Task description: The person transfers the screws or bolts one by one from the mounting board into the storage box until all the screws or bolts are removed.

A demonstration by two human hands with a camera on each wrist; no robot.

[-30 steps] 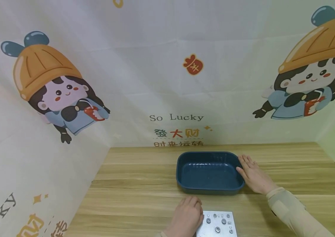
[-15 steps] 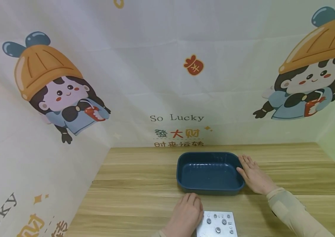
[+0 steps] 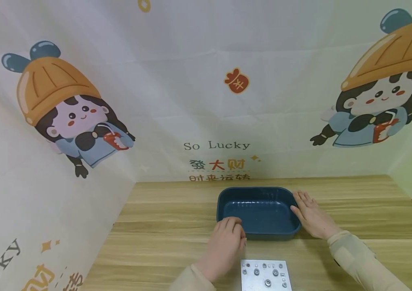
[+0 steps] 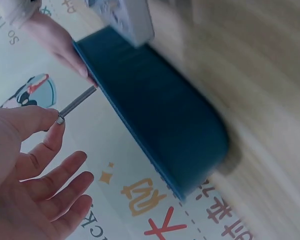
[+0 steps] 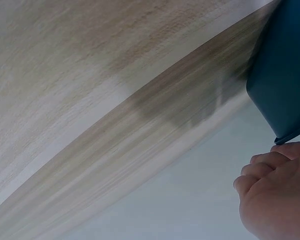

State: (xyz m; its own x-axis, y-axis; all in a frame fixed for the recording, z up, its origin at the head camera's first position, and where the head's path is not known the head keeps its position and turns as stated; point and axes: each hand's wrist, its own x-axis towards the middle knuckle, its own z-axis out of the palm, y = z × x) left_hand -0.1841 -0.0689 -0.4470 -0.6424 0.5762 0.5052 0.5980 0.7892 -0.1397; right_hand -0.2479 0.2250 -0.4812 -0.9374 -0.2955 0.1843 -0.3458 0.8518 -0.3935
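Note:
My left hand (image 3: 225,242) is over the near left rim of a dark blue rectangular basin (image 3: 264,220). Between its thumb and index finger it pinches a long threaded screw (image 4: 79,103) by the head, seen in the left wrist view; the other fingers are loosely spread. The screw's shank points toward the basin's rim. My right hand (image 3: 313,216) rests with straight fingers on the basin's right rim. Nearer to me lies a silver metal block (image 3: 265,277) with several round fittings on top, cut off by the lower frame edge.
The wood-grain table (image 3: 162,226) carries the basin and block. A pale printed cloth (image 3: 176,101) hangs behind the table and along both sides. The basin's visible inside holds nothing.
My left hand has moved away from the metal block's left edge, forward to the basin's near rim, uncovering the block's left corner. The right hand and basin have stayed put.

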